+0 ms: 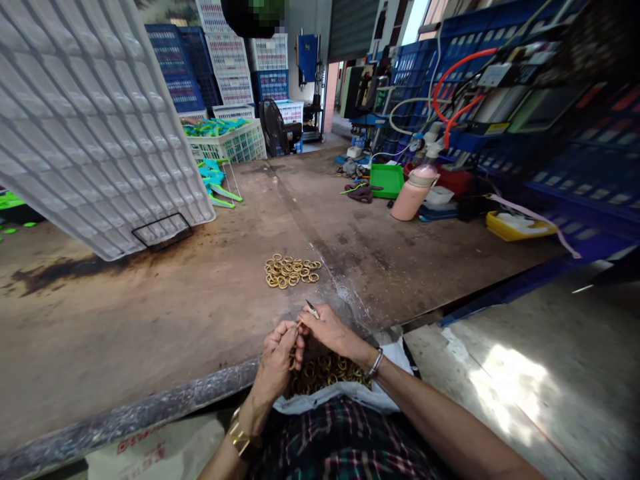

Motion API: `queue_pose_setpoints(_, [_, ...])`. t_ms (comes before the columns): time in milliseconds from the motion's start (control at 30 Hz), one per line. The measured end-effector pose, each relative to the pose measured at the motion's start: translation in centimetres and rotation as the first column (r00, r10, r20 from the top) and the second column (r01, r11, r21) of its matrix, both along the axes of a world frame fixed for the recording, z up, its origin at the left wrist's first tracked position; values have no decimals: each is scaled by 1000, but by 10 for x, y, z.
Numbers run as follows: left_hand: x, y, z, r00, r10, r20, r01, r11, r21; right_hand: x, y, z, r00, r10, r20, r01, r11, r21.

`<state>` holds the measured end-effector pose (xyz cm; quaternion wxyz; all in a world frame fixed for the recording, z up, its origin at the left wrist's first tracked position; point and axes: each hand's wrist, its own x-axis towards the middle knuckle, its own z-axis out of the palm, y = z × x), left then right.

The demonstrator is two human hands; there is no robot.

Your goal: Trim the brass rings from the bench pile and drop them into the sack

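My left hand (278, 351) is closed on a brass-coloured ring (299, 325) at the table's front edge, and more rings show under its fingers. Close against it, my right hand (333, 331) grips a small pointed knife (313, 309), its dark tip sticking up past the fingers. The fingers of both hands meet around the ring, so the blade's contact with it is hidden. Below the hands, a white sack (395, 357) in my lap holds many similar rings (325, 370). Beyond them, a loose pile of brass-coloured rings (290, 272) lies on the wooden table (210, 293).
A tall ribbed plastic panel (110, 127) stands on the left. Cyan and green parts (215, 180) lie behind it. To the right are a pink bottle (413, 197), a green tray (387, 181) and a yellow tray (517, 227). Crates (227, 57) are stacked at the back.
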<state>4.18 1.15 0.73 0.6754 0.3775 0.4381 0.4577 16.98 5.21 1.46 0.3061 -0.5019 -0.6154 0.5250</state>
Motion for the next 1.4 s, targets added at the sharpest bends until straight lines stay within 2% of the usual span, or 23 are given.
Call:
queue_pose_setpoints(100, [0, 0, -1, 1000, 8, 6, -7, 1000, -3, 0, -1, 3, 995, -67, 68, 65, 997, 31])
queue_pose_setpoints(167, [0, 0, -2, 999, 30, -21, -30, 1000, -2, 2, -4, 4, 975, -93, 199, 73, 992, 106])
queue_pose_setpoints(300, [0, 0, -1, 991, 61, -119, -60, 998, 10, 5, -12, 1, 857, 10, 515, -161, 955, 248])
queue_pose_setpoints(400, [0, 0, -1, 982, 60, -180, -56, 998, 29, 5, -16, -1, 758, 60, 649, -283, 927, 245])
queue_pose_setpoints(500, [0, 0, -2, 971, 68, -230, -57, 997, 52, 3, -18, 1, 692, 78, 717, -318, 925, 207])
queue_pose_setpoints(700, [-3, -1, -1, 974, 37, -222, -26, 998, 52, 1, -14, -2, 628, 31, 777, -317, 923, 219])
queue_pose_setpoints(767, [-3, -3, 2, 986, 4, -166, 1, 1000, 30, 4, -4, -5, 597, -24, 802, -257, 941, 219])
queue_pose_setpoints(867, [0, -7, 6, 998, -59, -23, 58, 998, -31, 15, 20, -9, 526, -138, 839, -94, 971, 218])
queue_pose_setpoints(1033, [3, -4, 1, 982, 37, 186, -2, 983, -185, 32, 62, -14, 556, -312, 771, 42, 936, 349])
queue_pose_setpoints(1133, [0, -1, -1, 969, 74, 237, -17, 972, -233, 32, 79, -18, 559, -316, 767, 73, 940, 335])
queue_pose_setpoints(1300, [-7, 2, 0, 943, 61, 328, 32, 962, -270, 29, 85, -21, 542, -291, 788, 34, 945, 325])
queue_pose_setpoints(1400, [-9, 5, -1, 935, 61, 351, 46, 956, -288, 32, 76, -20, 591, -301, 749, 16, 932, 362])
